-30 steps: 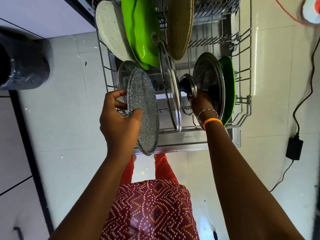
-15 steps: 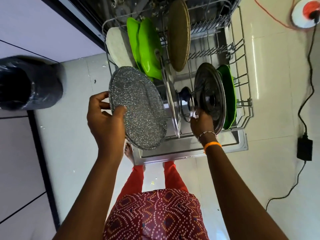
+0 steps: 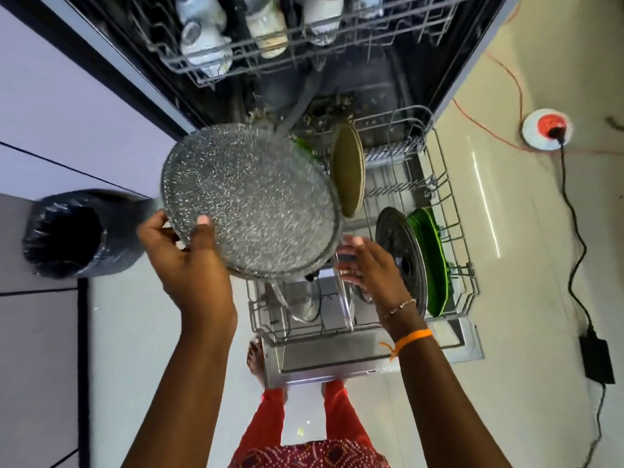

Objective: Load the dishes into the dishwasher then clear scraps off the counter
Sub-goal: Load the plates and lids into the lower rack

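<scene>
The left hand gripped the speckled grey plate by its near rim, thumb on the face and fingers curled behind, so the plate stood above this hand and over the lower rack. Its broad face tilted toward the camera. The right hand, just right of the plate's lower edge, had loose, spread fingers beside a steel lid and held nothing.

Tight lower rack, open slots on your near left

Your speckled plate covers the rack's left rear. The near-left wire slots of the lower rack lie bare; a glass lid, dark lid and green plate crowd the right, a brown plate behind.
</scene>
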